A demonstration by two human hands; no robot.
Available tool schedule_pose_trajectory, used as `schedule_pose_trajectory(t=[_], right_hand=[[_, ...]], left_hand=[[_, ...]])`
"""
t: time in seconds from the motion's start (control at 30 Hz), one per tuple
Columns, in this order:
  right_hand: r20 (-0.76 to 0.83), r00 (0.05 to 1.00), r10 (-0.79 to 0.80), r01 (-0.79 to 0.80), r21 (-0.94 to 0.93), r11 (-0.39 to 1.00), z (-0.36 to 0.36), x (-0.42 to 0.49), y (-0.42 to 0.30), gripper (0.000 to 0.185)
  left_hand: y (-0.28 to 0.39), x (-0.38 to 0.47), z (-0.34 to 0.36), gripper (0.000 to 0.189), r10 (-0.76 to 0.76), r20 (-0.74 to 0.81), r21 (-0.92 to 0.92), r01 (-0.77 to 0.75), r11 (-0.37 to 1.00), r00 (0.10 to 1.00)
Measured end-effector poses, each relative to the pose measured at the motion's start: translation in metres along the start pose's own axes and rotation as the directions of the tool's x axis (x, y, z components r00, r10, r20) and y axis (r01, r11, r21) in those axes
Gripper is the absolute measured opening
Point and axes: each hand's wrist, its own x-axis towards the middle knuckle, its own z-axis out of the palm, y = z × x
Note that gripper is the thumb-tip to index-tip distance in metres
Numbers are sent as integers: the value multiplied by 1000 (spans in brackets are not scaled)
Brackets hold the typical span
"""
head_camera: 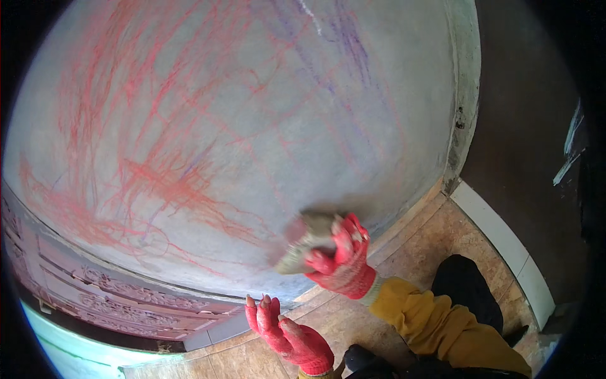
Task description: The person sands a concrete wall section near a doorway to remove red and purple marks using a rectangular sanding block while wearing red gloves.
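Before me is a pale grey wall (265, 128) covered with red and purple scribbles. My right hand (343, 265), in a red knit glove with a worn, pale coating, grips a grey-beige block-like pad (307, 244) against the lower part of the wall. Motion blurs the pad, so its exact kind is unclear. Around it the surface shows a brownish, shadowy smear. Lower and to the left, my left hand (291, 329) wears a matching glove. Its bare fingertips poke out, and it holds nothing, with its fingers apart close to the wall's foot.
A pink ornamented door (128, 303) stands left of the wall. Brown tiles (255, 357) cover the floor along its base. On the right run a worn wall edge (461, 109), a white tile threshold (502, 246) and a dark surface (521, 142). My dark-clad knee (466, 289) is near the threshold.
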Motion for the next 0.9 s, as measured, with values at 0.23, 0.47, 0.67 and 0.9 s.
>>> schedule_pose_trajectory(t=[0.23, 0.47, 0.67, 0.9], right_hand=[[66, 997, 42, -37, -74, 997, -4, -95, 39, 100], [46, 993, 109, -107, -50, 993, -11, -34, 22, 100], [-28, 996, 89, -85, 113, 990, -13, 19, 18, 81], [46, 985, 169, -167, -46, 985, -28, -118, 78, 92]], left_hand=[[2, 1, 3, 42, 32, -24, 22, -32, 999, 999], [4, -7, 9, 43, -10, 80, 48, 6, 999, 997], [2, -5, 6, 43, -16, 96, 82, 9, 997, 995], [8, -19, 15, 39, -35, 231, 134, 4, 991, 972]])
